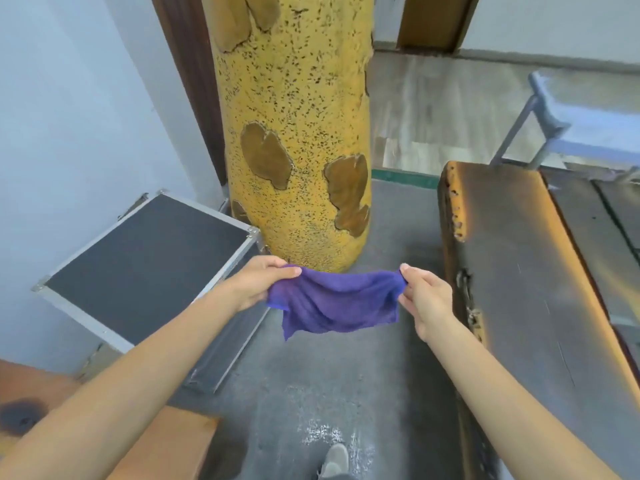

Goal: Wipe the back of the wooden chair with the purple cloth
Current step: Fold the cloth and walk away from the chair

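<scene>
A purple cloth (pixel 337 301) hangs spread in the air between my two hands, above the grey floor. My left hand (pixel 258 282) pinches its left top corner between thumb and fingers. My right hand (pixel 424 294) pinches its right top corner. The cloth sags in the middle and its lower edge hangs free. A thick dark wooden slab with orange edges (pixel 512 271) stands at the right, close to my right hand; I cannot tell whether it belongs to the chair.
A tall yellow speckled trunk-like column (pixel 298 133) stands straight ahead behind the cloth. A black case with metal edges (pixel 145 261) lies at the left. An orange wooden surface (pixel 166 441) is at bottom left. A blue-white metal frame (pixel 554 123) stands at far right. My shoe (pixel 334 460) shows below.
</scene>
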